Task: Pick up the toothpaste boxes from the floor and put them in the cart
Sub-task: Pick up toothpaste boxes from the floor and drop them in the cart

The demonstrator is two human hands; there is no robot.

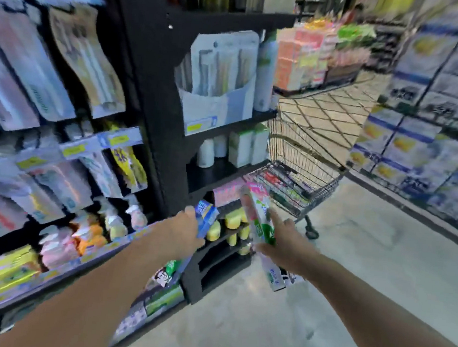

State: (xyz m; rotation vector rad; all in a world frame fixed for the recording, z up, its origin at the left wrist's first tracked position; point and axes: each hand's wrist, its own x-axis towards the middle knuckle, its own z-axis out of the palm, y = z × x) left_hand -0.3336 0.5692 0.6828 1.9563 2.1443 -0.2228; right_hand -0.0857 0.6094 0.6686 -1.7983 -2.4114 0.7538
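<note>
Arms stretch forward toward the wire cart (pixel 303 163) standing in the aisle beside the black shelving (pixel 152 83). Her left hand (pixel 181 232) grips a blue toothpaste box (pixel 206 218), fingers wrapped round it, while the right hand (pixel 285 247) clasps a long green-and-pink toothpaste box (pixel 259 220), both held up short of the cart.

A blue toothpaste box (pixel 205 219) and a green-and-white toothpaste box (pixel 262 220) are held aloft, tilted. The wire cart (pixel 306 163) beyond them already holds boxes.
</note>
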